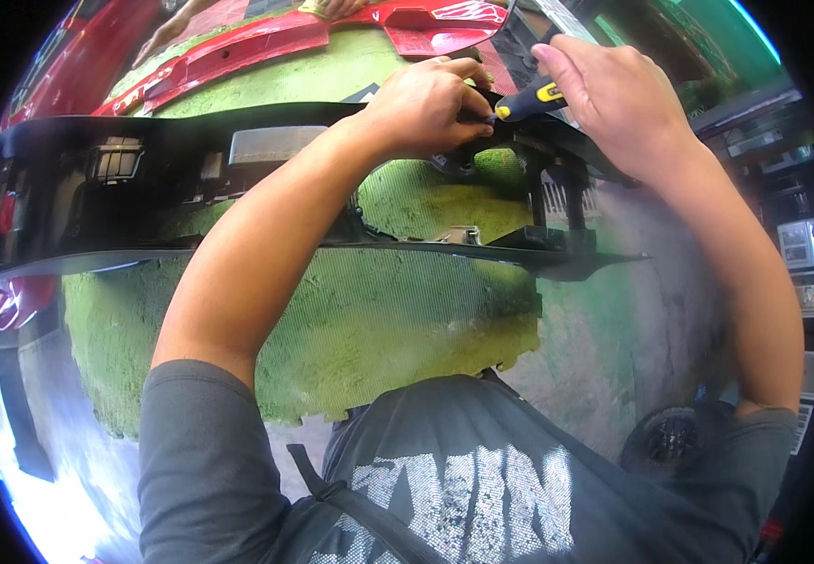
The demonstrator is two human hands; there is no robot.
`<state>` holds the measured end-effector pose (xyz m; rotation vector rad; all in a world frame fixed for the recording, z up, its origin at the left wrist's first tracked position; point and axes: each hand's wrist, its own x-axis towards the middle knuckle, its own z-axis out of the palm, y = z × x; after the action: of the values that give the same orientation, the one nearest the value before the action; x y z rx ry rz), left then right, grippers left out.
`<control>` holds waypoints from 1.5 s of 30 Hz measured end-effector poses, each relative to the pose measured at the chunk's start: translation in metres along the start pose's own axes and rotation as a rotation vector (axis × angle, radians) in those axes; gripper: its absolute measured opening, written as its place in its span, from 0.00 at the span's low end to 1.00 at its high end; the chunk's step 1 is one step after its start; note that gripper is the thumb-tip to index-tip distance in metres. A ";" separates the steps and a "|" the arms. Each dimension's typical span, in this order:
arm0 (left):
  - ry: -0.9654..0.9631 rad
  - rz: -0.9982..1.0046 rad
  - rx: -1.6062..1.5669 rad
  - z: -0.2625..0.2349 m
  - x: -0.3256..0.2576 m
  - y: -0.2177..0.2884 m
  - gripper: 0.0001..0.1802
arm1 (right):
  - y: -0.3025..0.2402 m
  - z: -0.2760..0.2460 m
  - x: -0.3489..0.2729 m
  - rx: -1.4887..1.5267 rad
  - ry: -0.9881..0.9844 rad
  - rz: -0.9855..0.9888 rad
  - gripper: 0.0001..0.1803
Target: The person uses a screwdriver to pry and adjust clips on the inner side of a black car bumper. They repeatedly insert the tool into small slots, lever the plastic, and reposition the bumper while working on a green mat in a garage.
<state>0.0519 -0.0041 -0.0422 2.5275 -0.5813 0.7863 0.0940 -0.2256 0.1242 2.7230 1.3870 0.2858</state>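
A long black car bumper [40, 155] lies across in front of me, its hollow inner side toward me. My right hand [614, 99] is closed round a screwdriver [529, 100] with a dark and yellow handle, pointing left. Its tip end meets the fingers of my left hand [426, 105], pinched together at the far edge of the bumper, toward its right end. Whatever sits between those fingertips is hidden. A silvery metal clip [461, 235] shows on the bumper's near edge.
Under the bumper spreads a worn green foam mat [379, 320]. Beyond lies a glossy red bumper [247, 52], where another person's hand [343, 7] rests by a yellowish cloth. A red car body [87, 56] stands far left, a small wheel [665, 437] at lower right.
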 end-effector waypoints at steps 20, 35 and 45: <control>-0.096 -0.034 0.045 0.000 0.003 0.001 0.14 | 0.023 -0.026 0.001 0.133 0.061 -0.547 0.21; -0.130 -0.003 0.154 -0.001 0.003 0.004 0.11 | 0.017 -0.019 -0.007 0.105 0.143 -0.383 0.21; -0.132 0.014 0.215 -0.007 -0.004 0.001 0.08 | -0.002 -0.043 0.006 0.163 -0.173 -0.369 0.19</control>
<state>0.0457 -0.0001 -0.0386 2.7918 -0.5856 0.7244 0.0870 -0.2202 0.1672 2.4628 1.8860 -0.0880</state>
